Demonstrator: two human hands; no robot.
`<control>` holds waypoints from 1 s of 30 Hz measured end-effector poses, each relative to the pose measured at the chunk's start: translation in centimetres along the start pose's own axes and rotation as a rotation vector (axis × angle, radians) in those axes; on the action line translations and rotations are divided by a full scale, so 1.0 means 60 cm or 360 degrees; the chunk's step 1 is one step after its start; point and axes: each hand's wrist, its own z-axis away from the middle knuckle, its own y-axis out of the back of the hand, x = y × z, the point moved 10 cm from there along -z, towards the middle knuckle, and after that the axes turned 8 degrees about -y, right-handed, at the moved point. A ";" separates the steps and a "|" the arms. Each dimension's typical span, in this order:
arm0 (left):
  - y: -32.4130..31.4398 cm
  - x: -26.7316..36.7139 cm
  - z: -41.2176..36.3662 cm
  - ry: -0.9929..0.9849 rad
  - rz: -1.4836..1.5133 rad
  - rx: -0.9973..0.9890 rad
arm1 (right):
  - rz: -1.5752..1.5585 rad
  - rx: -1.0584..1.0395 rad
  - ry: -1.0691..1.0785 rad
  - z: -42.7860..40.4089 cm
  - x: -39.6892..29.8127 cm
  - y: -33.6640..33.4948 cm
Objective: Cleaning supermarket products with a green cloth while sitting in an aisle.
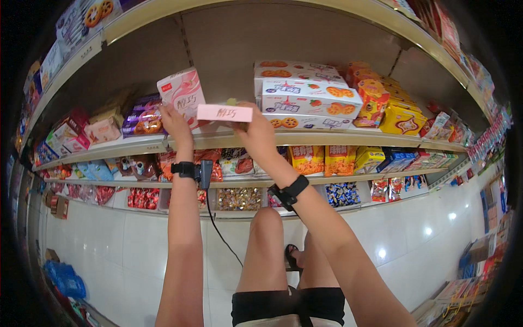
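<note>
My left hand [176,124] is at the lower left side of an upright pink and white snack box [182,92], its fingers against it on the middle shelf. A second pink box [224,113], with one narrow face towards me, is gripped at its right end by my right hand [258,128]. The two boxes are close side by side; whether they touch I cannot tell. Purple cookie packs [144,116] lie left of my left hand. White cookie boxes [312,98] are stacked right of my right hand.
An upper shelf edge [261,5] curves overhead. Below are a shelf with orange snack bags [306,160] and bins of wrapped candies [239,199]. Yellow packs [402,118] stand at right. A black cable [218,229] hangs from the left wrist device. Blue bundles [65,279] sit on the floor.
</note>
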 end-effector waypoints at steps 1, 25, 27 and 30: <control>-0.003 0.004 -0.001 -0.0043 -0.0045 -0.0030 | 0.0018 0.0018 -0.0006 0.000 0.000 0.003; 0.000 0.013 0.003 0.0031 -0.0122 -0.0122 | 0.0580 -0.0243 -0.0160 -0.047 -0.004 0.012; -0.001 0.006 0.003 0.0054 -0.0139 -0.0143 | 0.0562 -0.0264 -0.0160 -0.048 0.000 0.013; -0.009 0.000 0.001 0.0083 -0.0138 -0.0184 | 0.0555 -0.0282 -0.0156 -0.052 0.005 0.017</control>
